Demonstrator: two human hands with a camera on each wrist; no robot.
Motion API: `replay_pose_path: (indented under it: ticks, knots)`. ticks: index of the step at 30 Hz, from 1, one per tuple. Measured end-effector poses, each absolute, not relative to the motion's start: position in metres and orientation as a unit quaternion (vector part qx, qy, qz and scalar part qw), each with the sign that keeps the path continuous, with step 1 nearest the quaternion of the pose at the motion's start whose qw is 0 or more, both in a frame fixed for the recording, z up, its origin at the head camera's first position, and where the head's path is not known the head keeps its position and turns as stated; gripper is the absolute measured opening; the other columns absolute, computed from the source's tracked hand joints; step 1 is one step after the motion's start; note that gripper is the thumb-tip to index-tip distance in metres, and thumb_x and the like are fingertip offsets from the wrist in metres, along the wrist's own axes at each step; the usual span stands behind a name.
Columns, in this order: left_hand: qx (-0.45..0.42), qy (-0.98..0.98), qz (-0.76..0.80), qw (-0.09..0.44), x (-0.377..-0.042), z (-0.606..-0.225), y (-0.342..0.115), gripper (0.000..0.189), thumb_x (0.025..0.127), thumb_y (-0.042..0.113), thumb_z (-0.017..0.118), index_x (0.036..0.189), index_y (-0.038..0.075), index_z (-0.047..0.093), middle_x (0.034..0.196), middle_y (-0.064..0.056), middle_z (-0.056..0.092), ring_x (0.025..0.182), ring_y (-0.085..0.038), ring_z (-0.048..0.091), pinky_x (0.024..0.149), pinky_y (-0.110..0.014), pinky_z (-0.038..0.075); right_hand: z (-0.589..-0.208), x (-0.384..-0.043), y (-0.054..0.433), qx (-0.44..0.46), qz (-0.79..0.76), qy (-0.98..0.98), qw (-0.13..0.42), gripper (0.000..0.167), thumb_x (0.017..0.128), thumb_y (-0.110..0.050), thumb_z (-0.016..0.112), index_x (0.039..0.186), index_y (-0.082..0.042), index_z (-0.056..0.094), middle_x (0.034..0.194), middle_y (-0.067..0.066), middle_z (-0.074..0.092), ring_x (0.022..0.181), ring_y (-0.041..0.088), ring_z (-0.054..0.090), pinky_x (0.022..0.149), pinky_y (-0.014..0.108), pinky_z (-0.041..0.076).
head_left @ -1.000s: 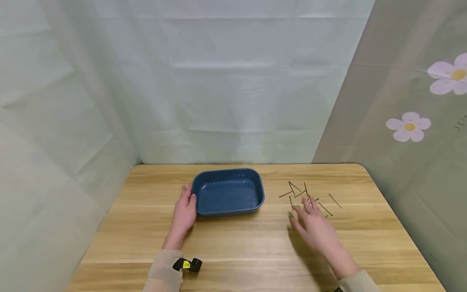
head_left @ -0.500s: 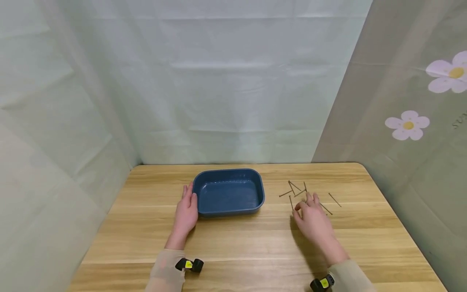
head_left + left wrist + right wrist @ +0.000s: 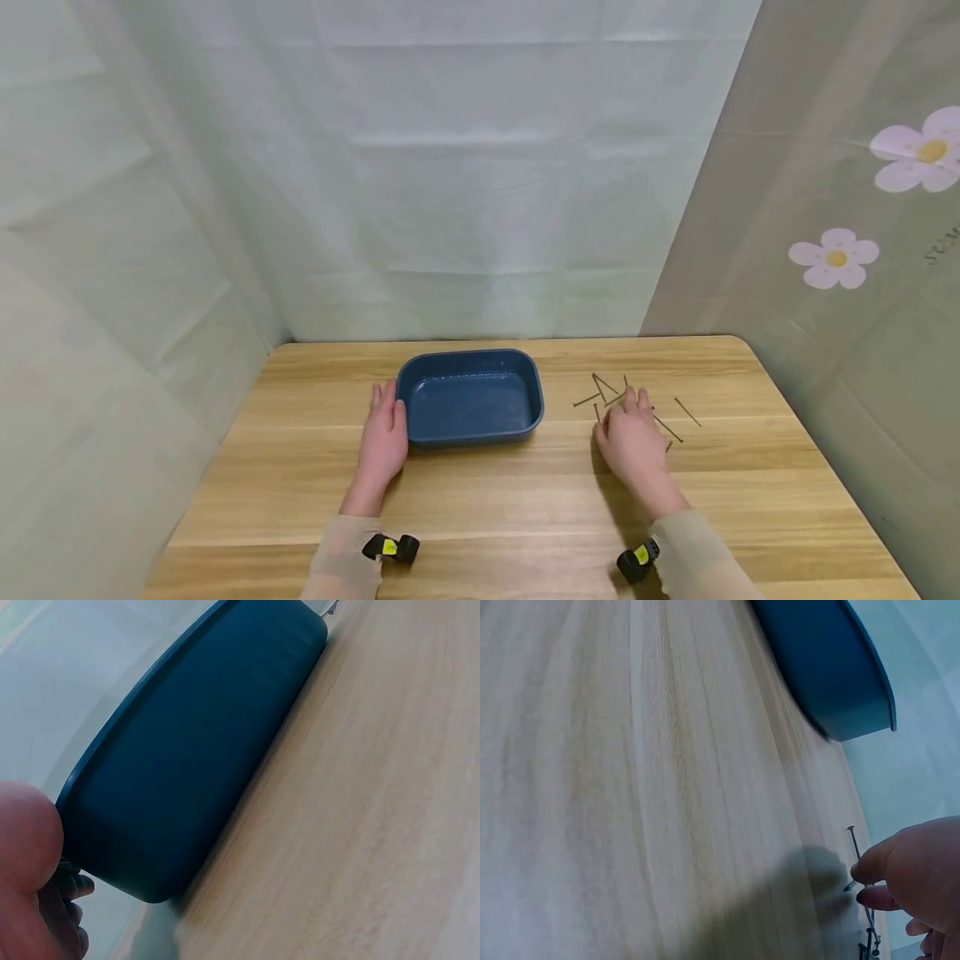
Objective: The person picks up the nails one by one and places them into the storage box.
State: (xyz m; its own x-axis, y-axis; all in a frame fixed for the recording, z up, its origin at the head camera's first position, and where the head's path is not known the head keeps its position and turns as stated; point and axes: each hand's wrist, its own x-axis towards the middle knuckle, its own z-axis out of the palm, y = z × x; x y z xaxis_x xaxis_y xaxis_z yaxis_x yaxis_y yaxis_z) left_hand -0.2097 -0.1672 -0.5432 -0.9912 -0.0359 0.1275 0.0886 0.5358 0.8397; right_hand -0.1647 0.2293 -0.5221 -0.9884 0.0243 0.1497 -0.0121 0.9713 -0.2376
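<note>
A dark blue rectangular tray (image 3: 468,434) stands on the wooden table. My left hand (image 3: 382,442) rests against its left end, fingers extended along the outside and thumb at the near corner. In the left wrist view the thumb (image 3: 30,836) touches the tray's edge. To the right of the tray, several thin nails (image 3: 668,428) lie scattered. My right hand (image 3: 633,442) is over them, thumb and index finger (image 3: 877,898) bent close together near a nail (image 3: 853,841). A short nail end shows between those fingertips. Whether they pinch it is unclear; the hand hides part of the nails.
The light wood table (image 3: 495,517) extends in front of both hands. A pale cloth backdrop (image 3: 465,208) rises behind its far edge, with a flower-printed part at the right. A single nail (image 3: 687,412) lies farthest right of the group.
My right hand has shifted slightly left over the nails, and its spread fingers have drawn together. The left hand and the tray stay nearly in place.
</note>
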Motion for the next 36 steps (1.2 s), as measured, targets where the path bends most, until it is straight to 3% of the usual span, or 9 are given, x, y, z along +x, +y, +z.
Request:
replay_pose_path:
  ticks: [9, 19, 36]
  knots:
    - [-0.022, -0.874, -0.478, 0.083, -0.210, -0.545, -0.168, 0.052, 0.116, 0.013, 0.039, 0.161, -0.013, 0.034, 0.168, -0.029, 0.033, 0.162, -0.044, 0.013, 0.130, -0.057, 0.013, -0.521, -0.173, 0.223, -0.019, 0.097, -0.994, 0.040, 0.031, 0.103, -0.013, 0.061, 0.096, 0.016, 0.068, 0.158, 0.046, 0.033, 0.152, 0.062, 0.022, 0.124, 0.066, 0.024]
    - [-0.069, -0.891, -0.433, 0.116, -0.208, -0.544, -0.167, 0.051, 0.113, 0.008, 0.044, 0.155, -0.020, 0.036, 0.165, -0.035, 0.034, 0.159, -0.053, 0.017, 0.129, -0.063, 0.014, -0.519, -0.175, 0.216, -0.003, 0.011, -1.000, 0.012, 0.040, 0.106, -0.018, 0.057, 0.086, 0.016, 0.065, 0.157, 0.048, 0.033, 0.151, 0.064, 0.023, 0.125, 0.064, 0.027]
    - [-0.069, -0.917, -0.378, 0.105, -0.205, -0.540, -0.169, 0.051, 0.113, 0.007, 0.041, 0.155, -0.020, 0.035, 0.165, -0.036, 0.033, 0.159, -0.052, 0.015, 0.128, -0.066, 0.013, -0.523, -0.173, 0.213, 0.000, 0.017, -1.000, 0.011, 0.039, 0.106, -0.013, 0.051, 0.099, 0.024, 0.063, 0.159, 0.049, 0.028, 0.153, 0.064, 0.019, 0.124, 0.065, 0.028]
